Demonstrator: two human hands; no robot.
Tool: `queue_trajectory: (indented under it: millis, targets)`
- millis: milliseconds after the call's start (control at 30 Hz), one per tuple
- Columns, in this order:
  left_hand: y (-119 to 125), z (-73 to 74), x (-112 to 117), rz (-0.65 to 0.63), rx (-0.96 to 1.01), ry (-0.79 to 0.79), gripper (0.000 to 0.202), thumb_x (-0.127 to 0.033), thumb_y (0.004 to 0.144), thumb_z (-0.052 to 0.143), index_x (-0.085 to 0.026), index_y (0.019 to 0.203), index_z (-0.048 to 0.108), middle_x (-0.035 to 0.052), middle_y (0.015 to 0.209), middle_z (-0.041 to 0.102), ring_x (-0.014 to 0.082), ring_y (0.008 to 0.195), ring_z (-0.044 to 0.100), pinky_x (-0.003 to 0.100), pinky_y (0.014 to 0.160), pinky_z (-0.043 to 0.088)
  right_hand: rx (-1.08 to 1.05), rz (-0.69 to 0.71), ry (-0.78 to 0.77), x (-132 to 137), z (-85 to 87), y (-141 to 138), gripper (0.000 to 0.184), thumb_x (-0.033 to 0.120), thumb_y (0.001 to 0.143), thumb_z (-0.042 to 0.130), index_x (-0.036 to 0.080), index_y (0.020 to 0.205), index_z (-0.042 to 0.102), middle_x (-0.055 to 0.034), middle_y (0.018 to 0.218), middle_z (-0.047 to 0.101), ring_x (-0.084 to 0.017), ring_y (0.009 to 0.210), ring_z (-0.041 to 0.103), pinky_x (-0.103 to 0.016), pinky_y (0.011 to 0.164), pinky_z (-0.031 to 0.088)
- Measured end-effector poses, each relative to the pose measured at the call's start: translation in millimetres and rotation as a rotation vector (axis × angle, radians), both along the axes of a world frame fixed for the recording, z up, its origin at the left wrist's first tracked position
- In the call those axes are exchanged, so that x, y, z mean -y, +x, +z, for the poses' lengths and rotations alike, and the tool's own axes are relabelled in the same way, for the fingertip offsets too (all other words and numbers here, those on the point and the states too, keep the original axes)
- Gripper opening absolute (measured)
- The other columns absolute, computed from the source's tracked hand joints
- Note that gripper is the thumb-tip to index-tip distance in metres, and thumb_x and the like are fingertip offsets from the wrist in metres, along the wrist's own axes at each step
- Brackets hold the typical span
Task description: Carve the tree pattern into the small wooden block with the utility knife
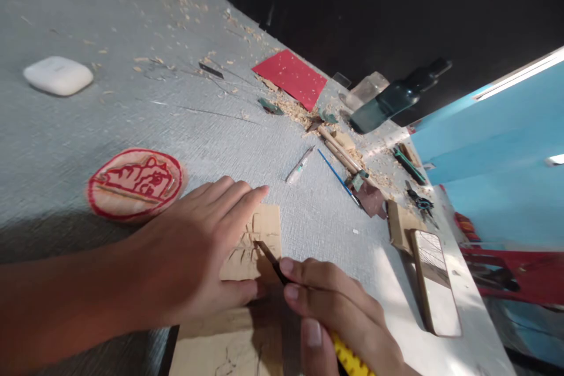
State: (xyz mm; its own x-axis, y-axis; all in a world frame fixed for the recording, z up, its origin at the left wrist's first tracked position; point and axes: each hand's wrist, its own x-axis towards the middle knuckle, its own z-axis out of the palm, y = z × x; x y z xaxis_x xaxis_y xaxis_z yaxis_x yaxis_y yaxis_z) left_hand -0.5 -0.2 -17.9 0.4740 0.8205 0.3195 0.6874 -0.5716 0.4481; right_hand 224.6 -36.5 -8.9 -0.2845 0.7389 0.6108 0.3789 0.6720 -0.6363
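A pale wooden board (pixel 268 217) with lines drawn or cut on its face lies on the table in front of me. Across it rests my left hand (pixel 202 241), pressing down flat, with the fingers stretched out and the thumb apart. My right hand (pixel 339 305) is closed around a carving knife (pixel 273 259) with a dark blade and a yellow handle partly hidden in the palm. The blade's tip touches the marked wood between my left thumb and forefinger. Beyond my left hand sits an oval wooden piece (pixel 136 184) with a red carved design and rim.
Wood shavings (pixel 299 113) surround a red sheet (pixel 293 77) and wooden sticks (pixel 339 150). A white pen (pixel 300 164) and blue brush (pixel 337 176) lie ahead. At right, a phone (pixel 436 282) leans on a block (pixel 400 226). A dark bottle (pixel 388 103) stands at the back; a white case (pixel 59 76) lies left.
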Motion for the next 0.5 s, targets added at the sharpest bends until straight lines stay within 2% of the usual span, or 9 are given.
queue_trajectory:
  millis: [67,200,267,367,500]
  targets:
    - [0.0,-3.1,0.7,0.013,0.01,0.016,0.089,-0.05,0.083,0.077,-0.012,0.155,0.043,0.0174,0.135,0.063,0.0388,0.121,0.059,0.055,0.099,0.05,-0.066,-0.072,0.034,-0.1,1.7,-5.5,0.023,0.018,0.096,0.053,0.022,0.098,0.075,-0.01,0.094,0.08,-0.022,0.075,0.078,-0.033,0.055,0.064]
    - [-0.8,-4.1,-1.0,0.003,0.024,-0.042,0.09,-0.056,0.079,0.081,-0.017,0.153,0.047,0.0144,0.134,0.064,0.0382,0.123,0.058,0.054,0.102,0.048,0.026,0.087,-0.079,-2.7,14.2,-4.2,0.022,0.013,0.091,0.058,0.021,0.106,0.073,-0.0105,0.104,0.081,-0.024,0.09,0.079,-0.036,0.068,0.066]
    - [-2.6,-0.5,-2.4,-0.044,0.069,-0.092,0.09,-0.061,0.077,0.083,-0.021,0.15,0.049,0.0121,0.137,0.064,0.036,0.123,0.058,0.052,0.1,0.049,0.004,0.057,-0.138,-2.5,19.4,-2.6,0.019,0.014,0.095,0.057,0.021,0.104,0.073,-0.0099,0.102,0.081,-0.022,0.092,0.079,-0.036,0.073,0.066]
    - [-7.3,7.8,-3.3,-0.147,0.152,-0.117,0.067,-0.057,0.084,0.08,-0.028,0.14,0.057,0.0086,0.142,0.06,0.0325,0.127,0.057,0.049,0.103,0.047,-0.046,-0.015,-0.168,-0.6,22.8,-3.8,0.016,0.019,0.099,0.058,0.021,0.099,0.075,-0.0076,0.096,0.079,-0.02,0.087,0.076,-0.036,0.075,0.063]
    - [-13.1,13.7,-6.0,-0.284,0.239,-0.143,0.023,-0.038,0.101,0.061,-0.029,0.121,0.068,0.0066,0.139,0.061,0.0287,0.134,0.052,0.049,0.111,0.042,-0.031,0.088,-0.133,0.6,26.3,-4.9,0.014,0.022,0.098,0.062,0.022,0.104,0.076,-0.0066,0.094,0.075,-0.02,0.087,0.073,-0.036,0.077,0.06]
